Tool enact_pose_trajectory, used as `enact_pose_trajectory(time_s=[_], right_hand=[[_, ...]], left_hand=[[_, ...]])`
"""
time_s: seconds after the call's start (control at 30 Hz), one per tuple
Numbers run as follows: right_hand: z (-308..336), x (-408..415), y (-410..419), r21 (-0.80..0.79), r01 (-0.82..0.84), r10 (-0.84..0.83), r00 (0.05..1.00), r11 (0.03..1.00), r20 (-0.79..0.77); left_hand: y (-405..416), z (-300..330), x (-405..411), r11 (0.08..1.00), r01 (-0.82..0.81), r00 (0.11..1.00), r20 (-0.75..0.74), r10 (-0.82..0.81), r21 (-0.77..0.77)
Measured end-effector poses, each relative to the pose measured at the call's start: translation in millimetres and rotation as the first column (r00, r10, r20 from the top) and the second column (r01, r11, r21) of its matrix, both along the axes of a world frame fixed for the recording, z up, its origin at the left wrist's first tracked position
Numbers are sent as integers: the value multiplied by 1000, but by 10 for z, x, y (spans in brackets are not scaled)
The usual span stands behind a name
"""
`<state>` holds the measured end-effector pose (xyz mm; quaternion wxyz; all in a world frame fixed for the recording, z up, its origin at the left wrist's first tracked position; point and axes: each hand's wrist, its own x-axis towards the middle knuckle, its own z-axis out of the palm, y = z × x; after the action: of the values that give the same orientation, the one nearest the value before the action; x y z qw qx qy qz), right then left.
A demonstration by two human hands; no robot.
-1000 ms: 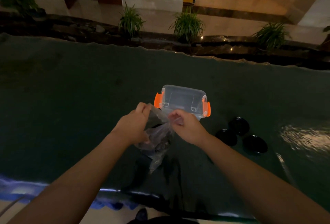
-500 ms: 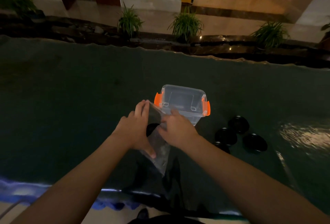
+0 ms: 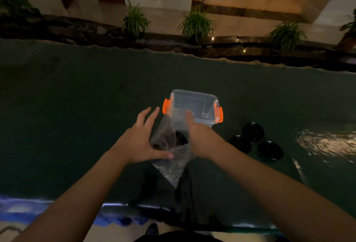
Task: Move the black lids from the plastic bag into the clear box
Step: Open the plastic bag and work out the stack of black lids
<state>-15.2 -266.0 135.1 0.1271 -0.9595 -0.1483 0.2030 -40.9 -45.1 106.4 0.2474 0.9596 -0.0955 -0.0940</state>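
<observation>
The clear plastic bag [image 3: 170,166] hangs between my hands over the dark table, its mouth tilted toward the clear box [image 3: 194,95] with orange latches. One black lid [image 3: 181,138] shows through the bag. My left hand [image 3: 140,141] has its fingers spread beside the bag and its thumb pressed across the bag's lower part. At the bag's mouth, my right hand [image 3: 200,137] lies partly behind the film, next to the lid; its fingertips are mostly hidden. The box looks empty.
Three black lids [image 3: 252,131] [image 3: 239,143] [image 3: 269,151] lie on the table right of my right wrist. The green table cover [image 3: 77,106] stretches far to the left and back. Potted plants [image 3: 196,23] stand beyond the far edge.
My left fingers have opened and spread away from the bag's top. The bag has tipped toward the box, and my right hand has slid further into its mouth.
</observation>
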Motion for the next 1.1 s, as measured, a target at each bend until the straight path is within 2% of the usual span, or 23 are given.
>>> enact_pose_trajectory(time_s=[0.1, 0.27, 0.33, 0.47, 0.63, 0.93, 1.1], right_hand=[[21, -5, -53, -5, -3, 4, 999, 1000, 49], [-4, -1, -211, 2, -23, 23, 998, 1000, 64], [-16, -20, -293, 46, -23, 20, 997, 999, 73], [-71, -63, -468, 123, -1, -10, 996, 992, 86], [-287, -84, -779, 69, 78, -82, 996, 995, 47], [-795, -180, -1050, 67, 142, -145, 989, 988, 41], [-1019, -200, -949, 71, 5, -14, 991, 997, 131]], left_hand=[[35, -162, 34, 999, -10, 997, -79, 7, -39], [-67, -550, 157, 989, 39, 976, -218, -6, 143], [-176, -684, 210, 979, 74, 977, -212, -33, 191], [-386, -897, 289, 975, 150, 972, -203, -116, 164], [-531, -1062, 345, 971, 206, 964, -193, -181, 121], [-507, -1032, 439, 893, 275, 956, -205, -212, 356], [-518, -1021, 428, 857, 299, 949, -228, -220, 419]])
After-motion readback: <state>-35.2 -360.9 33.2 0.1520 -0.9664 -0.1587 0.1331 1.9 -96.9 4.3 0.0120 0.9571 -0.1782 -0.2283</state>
